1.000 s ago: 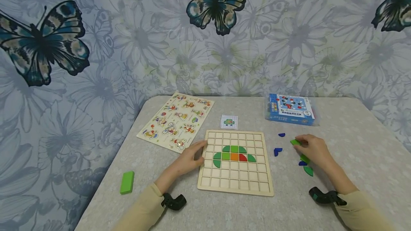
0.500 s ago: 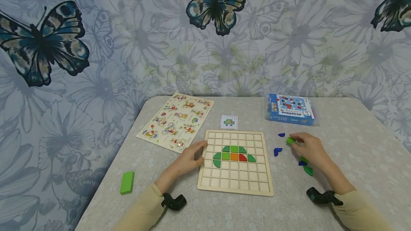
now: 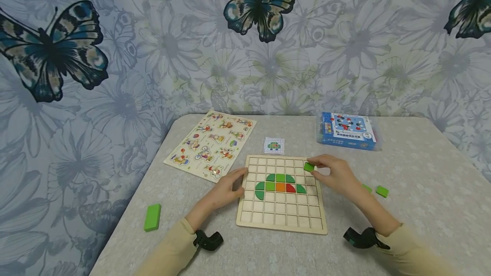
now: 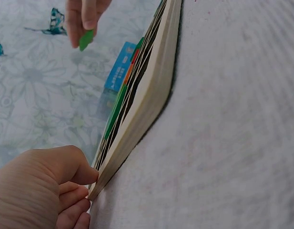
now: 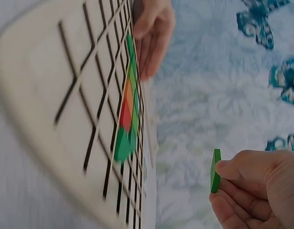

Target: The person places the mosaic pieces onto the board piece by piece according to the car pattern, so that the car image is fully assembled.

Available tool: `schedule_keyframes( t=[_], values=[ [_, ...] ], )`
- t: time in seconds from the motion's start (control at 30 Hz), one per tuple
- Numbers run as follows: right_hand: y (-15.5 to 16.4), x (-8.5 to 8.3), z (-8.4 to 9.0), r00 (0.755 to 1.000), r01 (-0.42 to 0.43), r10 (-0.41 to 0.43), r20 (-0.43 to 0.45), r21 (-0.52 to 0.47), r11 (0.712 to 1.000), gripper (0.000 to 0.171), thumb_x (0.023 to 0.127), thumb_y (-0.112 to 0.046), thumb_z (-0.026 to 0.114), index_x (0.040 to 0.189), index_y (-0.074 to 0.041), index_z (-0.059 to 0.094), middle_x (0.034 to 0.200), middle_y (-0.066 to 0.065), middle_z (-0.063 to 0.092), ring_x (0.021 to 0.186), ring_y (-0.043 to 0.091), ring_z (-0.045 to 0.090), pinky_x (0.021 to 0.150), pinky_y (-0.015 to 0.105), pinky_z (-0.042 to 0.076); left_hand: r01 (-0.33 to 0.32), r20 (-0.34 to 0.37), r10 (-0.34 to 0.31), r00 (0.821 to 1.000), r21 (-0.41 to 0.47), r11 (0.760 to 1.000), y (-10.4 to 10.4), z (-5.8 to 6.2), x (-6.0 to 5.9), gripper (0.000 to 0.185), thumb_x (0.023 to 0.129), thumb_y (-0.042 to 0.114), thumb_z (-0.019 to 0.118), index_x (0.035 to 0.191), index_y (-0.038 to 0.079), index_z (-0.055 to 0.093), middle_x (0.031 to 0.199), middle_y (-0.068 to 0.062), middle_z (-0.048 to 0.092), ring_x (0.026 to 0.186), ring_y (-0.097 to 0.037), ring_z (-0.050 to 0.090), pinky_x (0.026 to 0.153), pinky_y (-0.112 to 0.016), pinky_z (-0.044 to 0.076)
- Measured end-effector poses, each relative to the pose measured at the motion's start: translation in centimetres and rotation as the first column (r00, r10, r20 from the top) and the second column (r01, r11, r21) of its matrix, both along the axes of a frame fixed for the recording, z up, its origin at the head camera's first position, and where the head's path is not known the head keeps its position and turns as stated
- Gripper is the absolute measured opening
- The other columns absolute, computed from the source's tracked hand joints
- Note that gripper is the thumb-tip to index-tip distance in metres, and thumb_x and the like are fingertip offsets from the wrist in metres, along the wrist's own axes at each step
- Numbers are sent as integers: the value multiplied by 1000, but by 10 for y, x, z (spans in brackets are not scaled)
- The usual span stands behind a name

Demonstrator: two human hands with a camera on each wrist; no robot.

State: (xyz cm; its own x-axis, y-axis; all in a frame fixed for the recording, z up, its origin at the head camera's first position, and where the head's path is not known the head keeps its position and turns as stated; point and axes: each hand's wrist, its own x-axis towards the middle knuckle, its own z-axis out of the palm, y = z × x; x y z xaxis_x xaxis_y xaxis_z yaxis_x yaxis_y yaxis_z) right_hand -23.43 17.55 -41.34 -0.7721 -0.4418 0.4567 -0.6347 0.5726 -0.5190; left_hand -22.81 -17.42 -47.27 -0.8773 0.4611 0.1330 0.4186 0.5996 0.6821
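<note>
A printed sheet [image 3: 234, 150] bearing small cartoon figures [image 3: 203, 153] lies flat on the far left part of the table [image 3: 433, 173]. A blue-and-white box [image 3: 347, 133] rests at the rear, right of centre. Behind the table, a floral wall covering [image 3: 172, 76] carries large teal-and-black butterflies [image 3: 261, 5].

a flower-and-butterfly patterned wall [image 3: 172, 67] stands behind the pale table [image 3: 429, 161].
</note>
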Motion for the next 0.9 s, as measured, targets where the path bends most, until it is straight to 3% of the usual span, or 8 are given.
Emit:
schedule_keyframes(
  t=[0.3, 0.57, 0.73, 0.9],
  values=[
    [-53, 6, -8, 979, -187, 189, 70, -35, 982, 32, 82, -2, 70, 114, -3, 67, 106, 6, 67, 90, 25, 64, 76, 41, 54, 13, 4, -13, 1000, 4, 1000, 0, -1, 0, 63, 88, 9, 58, 145, 3, 35, 147, -16, 35, 136, -28, 29, 108, -43, 28],
    [-78, 13, -23, 971, -228, 227, 79, 0, 974, 30, 81, -4, 71, 111, -2, 68, 107, 8, 67, 94, 21, 63, 79, 36, 53, 30, 3, -30, 1000, 15, 999, 0, 0, 0, 62, 87, 8, 57, 145, 2, 35, 147, -16, 35, 136, -29, 29, 108, -44, 27],
    [-87, 19, -32, 964, -233, 226, 143, 37, 972, 29, 83, -7, 70, 112, -4, 68, 110, 8, 65, 98, 19, 61, 80, 34, 52, 26, -6, -26, 1000, 9, 1000, -1, 1, 0, 62, 87, 8, 57, 145, 2, 35, 146, -16, 35, 136, -28, 29, 108, -44, 27],
    [-90, 19, -40, 972, -224, 216, 92, 89, 970, 28, 82, -7, 71, 111, -5, 69, 108, 8, 65, 98, 19, 61, 78, 32, 52, 20, -6, -20, 1000, 6, 1000, -1, 2, 1, 62, 87, 8, 57, 145, 2, 35, 147, -15, 36, 136, -28, 29, 109, -43, 26]
  ],
)
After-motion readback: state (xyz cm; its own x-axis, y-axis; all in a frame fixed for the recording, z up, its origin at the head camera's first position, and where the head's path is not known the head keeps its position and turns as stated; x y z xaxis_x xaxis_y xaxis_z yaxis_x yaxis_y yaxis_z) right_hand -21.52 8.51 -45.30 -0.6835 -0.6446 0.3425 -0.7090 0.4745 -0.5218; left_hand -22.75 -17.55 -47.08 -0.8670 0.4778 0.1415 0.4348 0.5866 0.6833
